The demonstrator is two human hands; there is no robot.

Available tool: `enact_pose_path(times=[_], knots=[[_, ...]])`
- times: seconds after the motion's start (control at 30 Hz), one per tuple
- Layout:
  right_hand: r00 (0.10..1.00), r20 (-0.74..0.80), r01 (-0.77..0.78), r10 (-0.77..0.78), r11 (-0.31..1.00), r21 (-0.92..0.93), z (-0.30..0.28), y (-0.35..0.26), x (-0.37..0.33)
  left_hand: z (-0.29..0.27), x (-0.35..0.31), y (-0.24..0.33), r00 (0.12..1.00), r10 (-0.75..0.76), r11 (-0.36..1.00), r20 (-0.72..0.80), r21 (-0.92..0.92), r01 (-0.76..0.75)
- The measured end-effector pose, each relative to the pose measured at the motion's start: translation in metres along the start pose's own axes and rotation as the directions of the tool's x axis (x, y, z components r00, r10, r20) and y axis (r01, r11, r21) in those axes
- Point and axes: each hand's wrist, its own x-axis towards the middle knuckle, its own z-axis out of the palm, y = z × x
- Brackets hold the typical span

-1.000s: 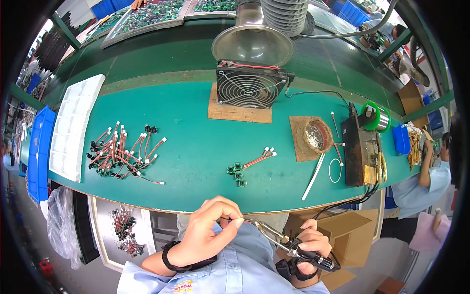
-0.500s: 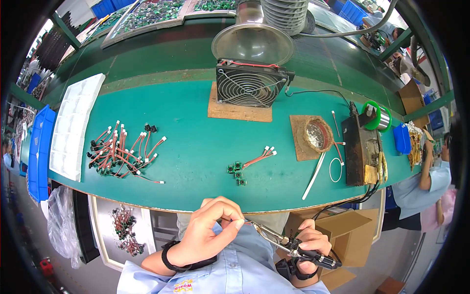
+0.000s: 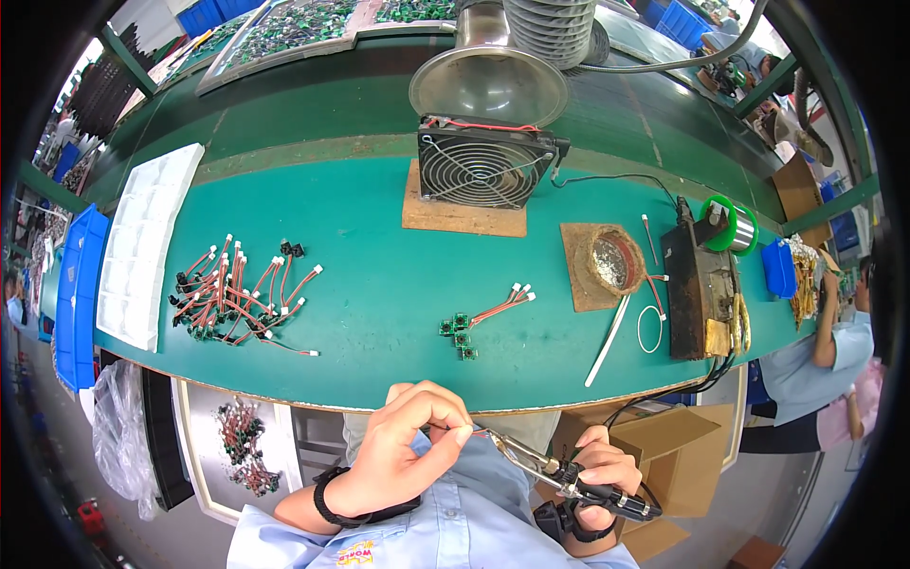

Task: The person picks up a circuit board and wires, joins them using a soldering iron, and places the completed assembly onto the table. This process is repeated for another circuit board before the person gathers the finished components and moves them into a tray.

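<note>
Just in front of the table's near edge, my left hand (image 3: 409, 446) pinches a thin red and dark wire (image 3: 479, 431) between thumb and fingertips. What sits at the wire's other end is hidden by the fingers. My right hand (image 3: 607, 471) grips the black handle of a soldering iron (image 3: 531, 459) with slim metal arms. Its tip points left and meets or nearly meets the free wire end. Beyond my hands, a few small green circuit boards (image 3: 461, 332) with red-brown leads and white plugs lie on the green table (image 3: 379, 284).
A pile of wired parts (image 3: 232, 294) lies left, near a white tray (image 3: 147, 247) and blue bin (image 3: 78, 299). A fan (image 3: 488, 166) stands at the back. On the right are a round solder pot (image 3: 616, 261), white stick (image 3: 607, 341), black box (image 3: 690, 294) and solder spool (image 3: 730, 228).
</note>
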Motion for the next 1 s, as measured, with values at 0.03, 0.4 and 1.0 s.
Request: enact_pose_path(times=[0.03, 0.4, 1.0], knots=[[1.0, -0.001, -0.003, 0.003, 1.0, 0.001, 0.0, 0.0, 0.0, 0.0, 0.0, 0.0, 1.0, 0.002, 1.0, -0.001, 0.005, -0.002], [0.969, -0.245, -0.063, 0.032, 0.991, -0.12, 0.004, 0.004, 0.001, 0.001, 0.0, 0.002, 1.0, 0.014, 0.999, -0.002, 0.041, -0.014], [0.979, 0.031, 0.203, -0.201, 0.976, -0.072, -0.002, 0.006, 0.019, -0.002, 0.004, 0.009, 0.964, -0.258, 0.809, 0.062, -0.532, 0.25]])
